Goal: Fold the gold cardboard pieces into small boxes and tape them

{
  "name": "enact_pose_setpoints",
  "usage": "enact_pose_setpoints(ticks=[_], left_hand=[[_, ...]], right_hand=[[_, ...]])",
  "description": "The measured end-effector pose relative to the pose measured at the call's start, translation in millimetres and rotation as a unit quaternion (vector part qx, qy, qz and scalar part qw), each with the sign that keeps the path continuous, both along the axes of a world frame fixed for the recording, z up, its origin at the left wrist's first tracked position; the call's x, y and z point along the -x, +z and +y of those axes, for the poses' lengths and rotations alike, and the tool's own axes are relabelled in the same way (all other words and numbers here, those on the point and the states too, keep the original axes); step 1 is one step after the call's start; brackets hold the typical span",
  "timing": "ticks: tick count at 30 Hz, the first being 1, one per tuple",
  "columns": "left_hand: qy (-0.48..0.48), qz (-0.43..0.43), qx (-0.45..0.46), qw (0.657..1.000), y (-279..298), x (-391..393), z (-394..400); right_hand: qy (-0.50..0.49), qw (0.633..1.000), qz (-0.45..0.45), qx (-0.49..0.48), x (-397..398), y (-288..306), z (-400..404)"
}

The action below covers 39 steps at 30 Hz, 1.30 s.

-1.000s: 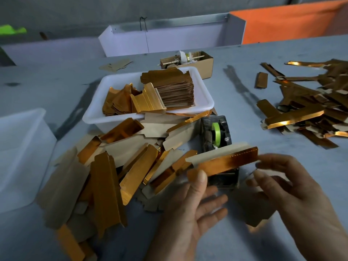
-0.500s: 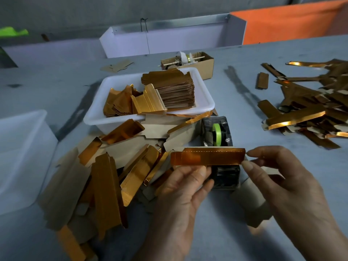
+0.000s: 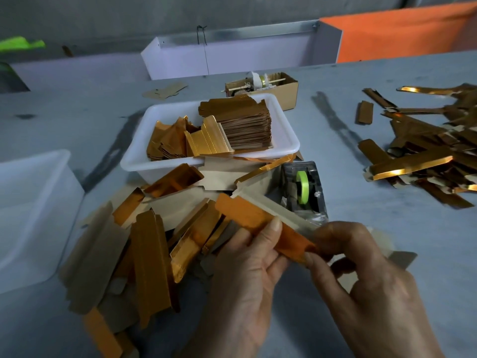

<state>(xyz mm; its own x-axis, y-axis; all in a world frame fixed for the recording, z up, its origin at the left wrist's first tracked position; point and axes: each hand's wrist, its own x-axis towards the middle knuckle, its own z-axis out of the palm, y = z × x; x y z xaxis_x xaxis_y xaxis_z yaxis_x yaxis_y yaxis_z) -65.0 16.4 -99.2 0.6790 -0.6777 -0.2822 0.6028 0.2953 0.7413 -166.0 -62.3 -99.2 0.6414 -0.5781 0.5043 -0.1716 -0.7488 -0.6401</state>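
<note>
Hands [image 3: 304, 257] both pinch one gold cardboard strip [image 3: 260, 223], its long axis slanting from upper left to lower right.

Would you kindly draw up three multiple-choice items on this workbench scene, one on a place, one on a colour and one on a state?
1. Where does the stack of flat gold blanks sit?
A. in the white tray
B. on the tape dispenser
C. in the brown cardboard box

2. What colour is the tape roll in the tape dispenser?
A. red
B. green
C. white

3. How is the gold cardboard piece held?
A. lying free on the table
B. by the left hand alone
C. by both hands

Answers: 1 A, the stack fills the right end of the white tray. 2 B, the roll is bright green. 3 C, the left hand and the right hand each grip it.
</note>
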Motion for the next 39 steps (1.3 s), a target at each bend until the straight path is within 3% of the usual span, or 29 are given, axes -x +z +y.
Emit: enact_pose_setpoints(ticks=[4,8,11,17,22,27,39], left_hand=[[-0.018,-0.111,-0.058,0.992,-3,-5,6],[-0.080,-0.173,-0.122,0.974,-3,-8,14],[-0.100,-0.204,-0.157,0.961,-3,-9,16],[-0.114,-0.235,-0.156,0.953,0,-9,18],[-0.159,-0.256,-0.165,0.939,3,-7,20],[-0.177,-0.302,-0.162,0.923,8,-8,23],[-0.229,-0.380,-0.191,0.875,17,-4,21]], right_hand=[[-0.043,0.998,0.029,0.018,3,9,-5],[-0.013,0.977,0.067,-0.203,-5,15,-10],[0.022,0.950,0.052,-0.307,-8,12,-8],[0.083,0.945,-0.018,-0.314,-3,5,2],[0.103,0.847,-0.066,-0.518,-5,1,-5],[0.148,0.790,-0.093,-0.588,-7,0,-5],[0.086,0.846,-0.057,-0.523,-4,12,-3]])
